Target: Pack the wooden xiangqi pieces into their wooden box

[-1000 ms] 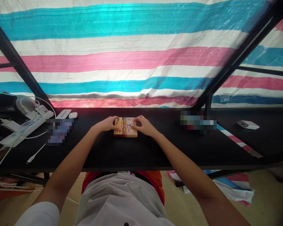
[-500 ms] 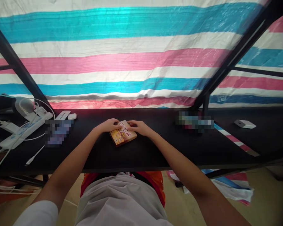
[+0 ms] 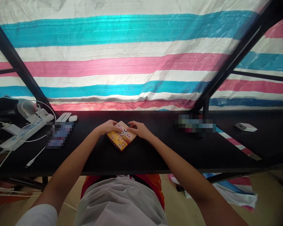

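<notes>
A small flat box (image 3: pixel 121 138) in brown and yellow, with dark characters printed on its top, is tilted cornerwise over the black table (image 3: pixel 141 160). My left hand (image 3: pixel 110 126) grips its upper left side, thumb on the top face. On the other side my right hand (image 3: pixel 138 129) holds the upper right edge between thumb and fingers. The fingers behind the box are partly hidden.
On the left lie a white power strip (image 3: pixel 25 131) with cables, a blurred flat item (image 3: pixel 60 135), a white cable end (image 3: pixel 31 162) and a small white case (image 3: pixel 73 118). At right are a blurred bundle (image 3: pixel 195 123) and a white adapter (image 3: pixel 246 126). Striped sheeting (image 3: pixel 122 66) hangs behind.
The box has turned, its lower corner now pointing more towards me, and more of its printed face shows. Both hands still hold it. The whole view has shifted slightly.
</notes>
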### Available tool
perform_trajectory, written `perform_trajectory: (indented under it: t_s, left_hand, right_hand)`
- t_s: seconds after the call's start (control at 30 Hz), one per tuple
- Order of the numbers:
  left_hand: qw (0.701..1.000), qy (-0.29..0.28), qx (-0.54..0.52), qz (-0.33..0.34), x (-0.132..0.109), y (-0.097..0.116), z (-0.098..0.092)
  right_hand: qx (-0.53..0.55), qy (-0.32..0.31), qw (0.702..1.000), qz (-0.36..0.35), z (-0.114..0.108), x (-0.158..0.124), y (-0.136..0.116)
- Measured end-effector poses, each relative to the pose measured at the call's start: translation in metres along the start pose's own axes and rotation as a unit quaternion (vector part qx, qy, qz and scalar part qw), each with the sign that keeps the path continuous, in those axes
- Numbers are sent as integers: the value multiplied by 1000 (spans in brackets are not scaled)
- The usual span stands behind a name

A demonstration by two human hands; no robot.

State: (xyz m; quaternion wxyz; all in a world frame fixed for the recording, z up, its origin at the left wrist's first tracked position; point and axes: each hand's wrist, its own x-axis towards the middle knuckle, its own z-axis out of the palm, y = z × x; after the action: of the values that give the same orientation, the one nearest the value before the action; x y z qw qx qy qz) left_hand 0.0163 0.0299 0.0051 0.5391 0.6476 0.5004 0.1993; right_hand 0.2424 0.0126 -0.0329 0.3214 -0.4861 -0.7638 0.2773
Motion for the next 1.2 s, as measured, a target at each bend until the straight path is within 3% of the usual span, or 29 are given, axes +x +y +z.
perform_trajectory:
  t_s: [0.07, 0.13, 0.2, 0.27, 0.33, 0.43, 0.63, 0.93, 1.2]
  left_hand:
    - [999, 8, -48, 14, -1, 1, 2]
    - [990, 64, -110, 59, 2, 1, 6]
    - [964, 144, -183, 129, 7, 1, 11]
    - [934, 184, -237, 192, 13, -1, 16]
    - [924, 177, -263, 213, 18, -4, 18]
    - [937, 142, -259, 184, 21, -10, 15]
    - [958, 157, -129, 203, 22, -14, 10]
    - [978, 77, -128, 146, 25, -18, 7]
    - [971, 78, -84, 211, 23, -16, 3]
  right_hand:
    - [15, 19, 1000, 8, -2, -1, 1]
    - [66, 52, 996, 38, -5, 0, 4]
    - [136, 58, 987, 69, -8, 0, 9]
    - [167, 34, 983, 72, -11, 1, 13]
    - [140, 27, 988, 61, -13, 1, 14]
    - [88, 36, 994, 50, -13, 0, 12]
    - [128, -22, 991, 28, -14, -2, 14]
    - [95, 7, 995, 40, -23, -3, 21]
    - [54, 42, 998, 15, -23, -3, 18]
